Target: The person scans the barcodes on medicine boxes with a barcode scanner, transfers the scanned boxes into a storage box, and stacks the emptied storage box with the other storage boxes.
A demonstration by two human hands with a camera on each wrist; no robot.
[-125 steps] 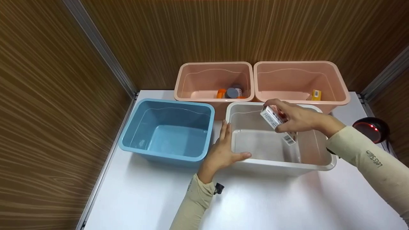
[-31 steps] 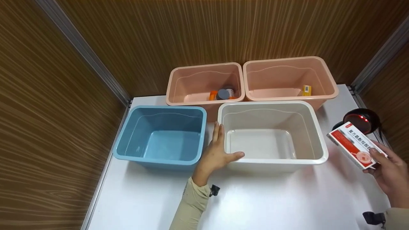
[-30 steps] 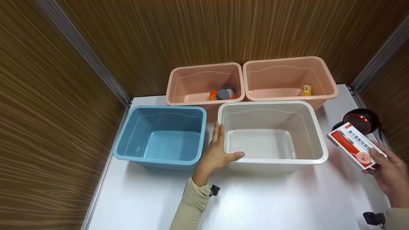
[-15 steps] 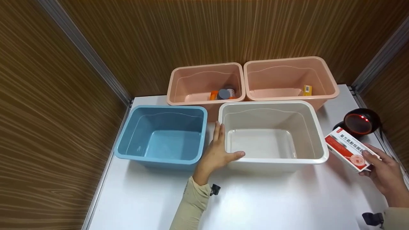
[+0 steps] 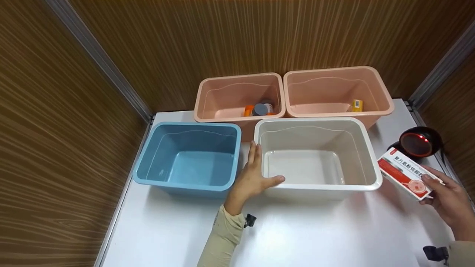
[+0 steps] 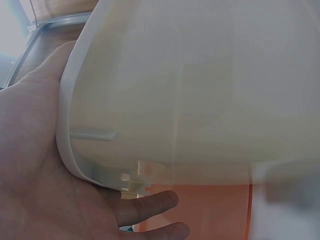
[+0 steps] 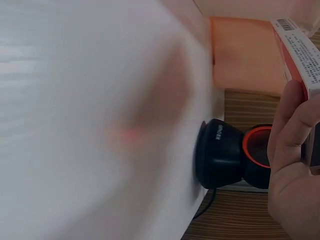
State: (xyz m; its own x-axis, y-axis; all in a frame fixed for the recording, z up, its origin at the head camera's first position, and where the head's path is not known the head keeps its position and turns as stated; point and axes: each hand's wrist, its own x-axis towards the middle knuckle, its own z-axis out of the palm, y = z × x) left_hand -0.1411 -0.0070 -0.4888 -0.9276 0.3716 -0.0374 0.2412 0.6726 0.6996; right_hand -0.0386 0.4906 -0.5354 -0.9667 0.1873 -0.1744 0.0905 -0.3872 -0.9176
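At the right side in the head view, my right hand (image 5: 447,196) pinches a white and red medicine box (image 5: 406,172), thumb on its printed face. The box is tilted close in front of a black scanner (image 5: 419,142) with red lights. In the right wrist view, the box (image 7: 302,57) shows a printed edge with a barcode, and the scanner (image 7: 220,152) stands beyond the fingers. My left hand (image 5: 250,181) rests against the near left corner of the white bin (image 5: 319,187), fingers straight along its side and thumb over the front rim; nothing lies inside that bin.
A blue bin (image 5: 187,185) stands left of my left hand. Behind are two pink bins: the left one (image 5: 237,76) holds orange and grey-capped bottles, the right one (image 5: 334,72) a yellow box (image 5: 357,105). Wood-grain panels (image 5: 222,37) enclose the white table (image 5: 297,233).
My right hand has carried the medicine box out from over the white bin to the scanner at the right, then slightly down and left. The left hand stays on the bin's corner.
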